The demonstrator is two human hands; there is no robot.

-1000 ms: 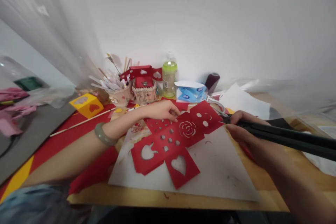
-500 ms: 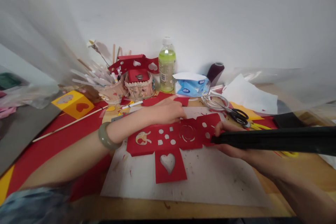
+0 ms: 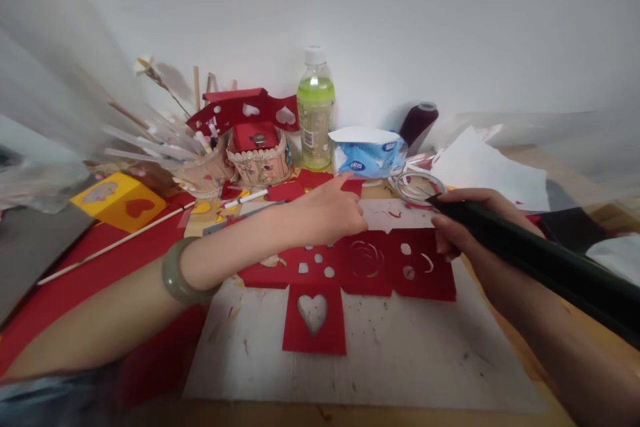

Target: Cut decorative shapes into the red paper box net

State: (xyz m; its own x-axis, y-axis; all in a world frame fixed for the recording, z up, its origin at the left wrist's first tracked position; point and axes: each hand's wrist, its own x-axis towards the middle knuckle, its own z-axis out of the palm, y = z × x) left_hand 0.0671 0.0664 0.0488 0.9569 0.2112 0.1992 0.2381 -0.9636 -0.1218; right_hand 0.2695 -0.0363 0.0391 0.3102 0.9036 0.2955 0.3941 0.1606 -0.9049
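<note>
The left hand (image 3: 333, 210), index extended, other fingers curled, is over the red cut-out box net (image 3: 346, 275) on the white board (image 3: 400, 347), contact unclear; the right hand (image 3: 473, 257) grips a long black tool (image 3: 540, 263).

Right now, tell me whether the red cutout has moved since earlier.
Yes: the red cutout has turned clockwise, seen from above, relative to the white board.

My right hand (image 3: 475, 217) grips a long, dark, bar-shaped object (image 3: 535, 260). My left hand (image 3: 335, 213), fingers curled, is over the far edge of a flat red paper cut-out (image 3: 340, 273) lying on a white rectangular board (image 3: 400, 353). Beyond stands a clear plastic bottle of yellow-green liquid (image 3: 315, 107).
</note>
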